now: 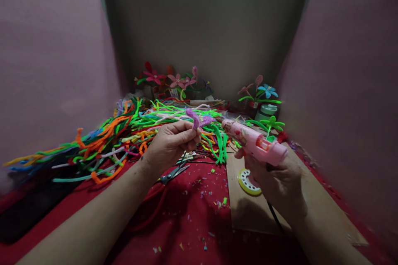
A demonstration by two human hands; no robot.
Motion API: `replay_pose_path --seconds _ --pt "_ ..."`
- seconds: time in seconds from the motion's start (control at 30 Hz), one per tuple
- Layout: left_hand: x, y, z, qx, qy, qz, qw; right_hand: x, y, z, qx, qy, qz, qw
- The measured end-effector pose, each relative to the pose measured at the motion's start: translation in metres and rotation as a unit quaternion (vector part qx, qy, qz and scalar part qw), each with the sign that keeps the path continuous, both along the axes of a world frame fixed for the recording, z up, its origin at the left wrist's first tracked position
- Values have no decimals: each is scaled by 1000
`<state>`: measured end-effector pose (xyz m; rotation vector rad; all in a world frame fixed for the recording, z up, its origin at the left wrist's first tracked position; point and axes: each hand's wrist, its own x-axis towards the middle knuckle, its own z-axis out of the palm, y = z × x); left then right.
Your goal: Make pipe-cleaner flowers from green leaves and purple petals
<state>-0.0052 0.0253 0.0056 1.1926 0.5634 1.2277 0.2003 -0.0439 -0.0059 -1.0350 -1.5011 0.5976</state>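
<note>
The left hand [171, 143] has thumb and forefinger clamped on the lower left of the fuzzy purple flower [205, 121], seemingly so its petals stand clear, beyond the fingertips. The right hand [278, 182] wraps around the pink glue gun [245, 137], its nozzle facing the flower but apart; whether a finger presses the trigger I cannot tell. Cardboard [325, 211] lies towards the red cloth's [183, 225] right edge, perhaps shielding it.

Bare left hand [171, 140] and bare right hand [275, 178] join bare forearms [102, 211]; a small dark spot [142, 158] shows at the left wrist [149, 166].
</note>
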Motion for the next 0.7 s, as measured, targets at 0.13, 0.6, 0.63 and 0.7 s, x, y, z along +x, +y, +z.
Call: replay_pose_path --seconds 0.13,0.6,0.63,0.7 --pt "0 1 -2 1 -3 -9 1000 21 -9 -15 49 -88 -55 993" --pt "1 1 -8 -11 3 -19 1000 92 -40 -60 159 -308 -238 908" --pt "0 1 -8 -11 0 -21 1000 97 -40 -62 162 -332 -254 894" --pt "1 0 -7 -18 -8 -28 999 109 -40 -65 147 -384 -271 870"
